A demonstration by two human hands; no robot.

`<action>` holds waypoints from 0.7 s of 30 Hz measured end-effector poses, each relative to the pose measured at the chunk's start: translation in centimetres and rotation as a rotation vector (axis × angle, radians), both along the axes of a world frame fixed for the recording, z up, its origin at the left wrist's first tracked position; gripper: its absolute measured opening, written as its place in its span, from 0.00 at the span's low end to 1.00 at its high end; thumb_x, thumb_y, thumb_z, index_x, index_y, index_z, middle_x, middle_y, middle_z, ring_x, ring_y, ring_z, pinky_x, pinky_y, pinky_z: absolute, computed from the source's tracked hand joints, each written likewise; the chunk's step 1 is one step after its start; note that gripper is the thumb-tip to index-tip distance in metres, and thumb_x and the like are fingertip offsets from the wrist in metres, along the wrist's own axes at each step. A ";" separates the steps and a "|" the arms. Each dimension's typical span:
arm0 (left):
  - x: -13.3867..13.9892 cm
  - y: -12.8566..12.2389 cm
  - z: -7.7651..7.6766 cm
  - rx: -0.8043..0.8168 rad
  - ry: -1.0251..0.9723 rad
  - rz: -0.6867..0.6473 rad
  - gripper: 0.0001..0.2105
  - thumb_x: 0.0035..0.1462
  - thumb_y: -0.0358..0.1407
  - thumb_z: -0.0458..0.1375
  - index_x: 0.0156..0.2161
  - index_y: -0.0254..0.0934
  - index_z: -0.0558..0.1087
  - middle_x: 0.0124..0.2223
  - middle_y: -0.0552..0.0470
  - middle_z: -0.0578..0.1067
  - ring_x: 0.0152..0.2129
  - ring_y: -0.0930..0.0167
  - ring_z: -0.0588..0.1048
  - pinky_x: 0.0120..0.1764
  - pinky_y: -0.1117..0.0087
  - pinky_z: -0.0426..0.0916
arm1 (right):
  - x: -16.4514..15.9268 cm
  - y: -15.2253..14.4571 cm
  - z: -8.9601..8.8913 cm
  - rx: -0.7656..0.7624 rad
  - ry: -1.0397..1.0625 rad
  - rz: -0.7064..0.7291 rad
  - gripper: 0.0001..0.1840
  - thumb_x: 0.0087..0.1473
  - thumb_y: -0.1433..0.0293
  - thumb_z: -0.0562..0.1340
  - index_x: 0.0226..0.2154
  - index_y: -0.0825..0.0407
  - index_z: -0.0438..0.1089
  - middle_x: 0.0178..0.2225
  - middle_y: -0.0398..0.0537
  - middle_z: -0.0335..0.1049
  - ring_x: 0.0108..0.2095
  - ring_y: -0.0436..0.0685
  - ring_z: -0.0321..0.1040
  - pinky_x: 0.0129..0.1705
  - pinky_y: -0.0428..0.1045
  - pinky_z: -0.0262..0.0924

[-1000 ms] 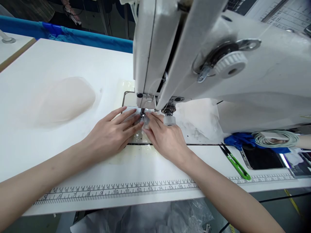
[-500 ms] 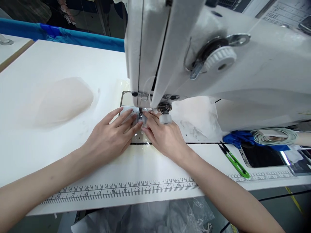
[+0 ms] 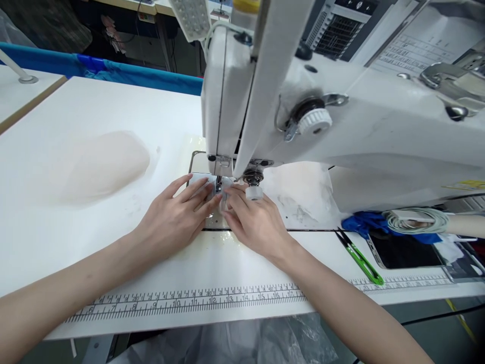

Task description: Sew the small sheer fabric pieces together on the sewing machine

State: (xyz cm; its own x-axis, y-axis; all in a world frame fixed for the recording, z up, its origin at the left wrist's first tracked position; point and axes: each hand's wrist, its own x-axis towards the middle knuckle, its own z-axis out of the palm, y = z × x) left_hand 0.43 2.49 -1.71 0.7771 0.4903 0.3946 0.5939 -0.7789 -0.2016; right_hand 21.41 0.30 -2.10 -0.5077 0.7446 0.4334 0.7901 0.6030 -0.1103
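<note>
A small see-through pale piece (image 3: 224, 203), its kind unclear, lies at the presser foot (image 3: 219, 184) of a white sewing machine (image 3: 227, 101). On its left side, my left hand (image 3: 176, 210) rests flat with fingers spread, the tips on the needle plate area close to the foot. My right hand (image 3: 259, 220) is on the other side, fingers bent and drawn together, with thumb and forefinger at the pale piece's edge. Part of those fingers is hidden behind the machine's round white knob (image 3: 253, 192).
Green thread snips (image 3: 361, 260) lie to the right, beside a dark phone (image 3: 405, 251) and a blue cloth (image 3: 364, 222) with a coiled cable (image 3: 417, 221). Another person's arm (image 3: 464, 225) reaches in there. A printed ruler (image 3: 212, 298) runs along the table's front edge.
The view has shifted, so more of the machine's upper part shows. Both hands stay by the presser foot, and my right thumb sits slightly farther from my left fingers.
</note>
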 end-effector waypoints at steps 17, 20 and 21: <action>-0.5 -0.4 0.1 0.034 -0.050 -0.025 0.16 0.65 0.29 0.48 0.52 0.28 0.73 0.51 0.44 0.78 0.52 0.62 0.74 0.58 0.53 0.63 | -0.3 0.0 -0.1 0.273 -0.026 0.032 0.10 0.58 0.79 0.60 0.30 0.51 0.73 0.30 0.39 0.76 0.31 0.49 0.67 0.36 0.48 0.55; -0.5 -0.4 0.1 0.037 -0.055 -0.018 0.16 0.65 0.29 0.48 0.51 0.28 0.74 0.50 0.44 0.78 0.52 0.62 0.74 0.58 0.53 0.63 | -0.4 0.0 -0.2 0.291 -0.022 0.046 0.09 0.57 0.80 0.61 0.31 0.52 0.73 0.31 0.40 0.77 0.32 0.49 0.68 0.36 0.48 0.55; -0.5 -0.4 0.1 0.036 -0.053 -0.016 0.16 0.65 0.29 0.48 0.51 0.29 0.74 0.50 0.44 0.78 0.52 0.62 0.73 0.59 0.54 0.63 | -0.4 0.0 -0.2 0.289 -0.024 0.047 0.09 0.57 0.80 0.61 0.31 0.52 0.73 0.31 0.40 0.77 0.33 0.50 0.68 0.36 0.48 0.55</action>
State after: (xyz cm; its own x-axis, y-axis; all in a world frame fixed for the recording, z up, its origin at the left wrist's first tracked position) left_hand -0.09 2.10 -1.61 0.7623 0.4625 0.4528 0.5919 -0.7811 -0.1987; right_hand 21.02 0.33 -2.35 -0.5514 0.5678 0.6112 0.7610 0.6426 0.0897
